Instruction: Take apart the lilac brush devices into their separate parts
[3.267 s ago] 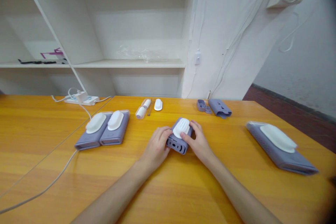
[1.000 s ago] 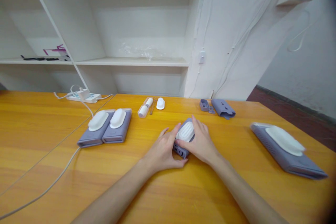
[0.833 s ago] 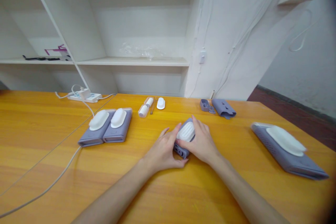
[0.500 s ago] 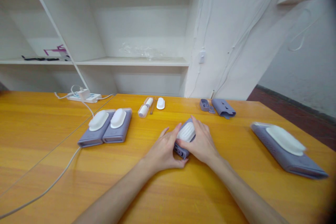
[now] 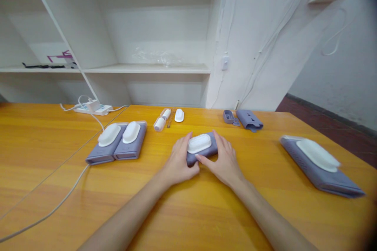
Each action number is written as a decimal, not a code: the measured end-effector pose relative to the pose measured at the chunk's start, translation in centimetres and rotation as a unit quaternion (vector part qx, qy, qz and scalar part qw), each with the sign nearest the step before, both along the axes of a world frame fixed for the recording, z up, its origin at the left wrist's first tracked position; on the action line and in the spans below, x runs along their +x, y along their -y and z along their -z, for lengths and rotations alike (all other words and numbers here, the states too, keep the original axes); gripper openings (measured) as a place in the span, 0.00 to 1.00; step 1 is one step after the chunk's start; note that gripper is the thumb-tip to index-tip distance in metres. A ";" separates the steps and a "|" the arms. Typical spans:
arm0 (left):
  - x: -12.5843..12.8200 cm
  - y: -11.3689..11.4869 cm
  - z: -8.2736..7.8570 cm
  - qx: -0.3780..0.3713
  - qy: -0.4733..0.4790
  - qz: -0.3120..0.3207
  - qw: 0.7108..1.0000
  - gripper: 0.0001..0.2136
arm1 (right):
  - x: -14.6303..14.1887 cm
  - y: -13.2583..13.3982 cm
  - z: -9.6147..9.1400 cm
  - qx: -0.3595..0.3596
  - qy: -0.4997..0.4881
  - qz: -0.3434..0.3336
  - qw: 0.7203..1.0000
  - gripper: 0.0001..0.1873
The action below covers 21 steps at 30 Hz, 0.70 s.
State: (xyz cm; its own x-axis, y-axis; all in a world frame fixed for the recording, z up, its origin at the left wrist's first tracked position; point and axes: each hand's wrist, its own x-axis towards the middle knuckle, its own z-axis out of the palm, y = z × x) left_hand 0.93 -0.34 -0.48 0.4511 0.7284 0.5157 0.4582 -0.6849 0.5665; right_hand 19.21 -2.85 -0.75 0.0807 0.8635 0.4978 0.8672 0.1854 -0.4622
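A small purple device with a ribbed white top piece lies crosswise on the orange wooden table, a little beyond its middle. My left hand grips its left end, fingers curled over the edge. My right hand holds its right side, thumb along the front and fingers wrapped behind it. Two like devices lie side by side to the left. A longer purple unit with a white top lies at the right.
Small white parts and a tube lie behind the device, and purple casing pieces at the back right. A power strip with a cable trailing across the table sits at the back left. White shelving and a wall rise behind.
The device was tilted lengthwise between my hands; now it is turned crosswise and lies flat, with each hand shifted to one end.
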 end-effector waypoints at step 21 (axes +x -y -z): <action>-1.5 -1.6 -1.8 -0.250 0.155 -0.073 0.953 0.31 | 1.3 -0.5 0.3 -0.086 -0.225 -0.138 0.961 0.51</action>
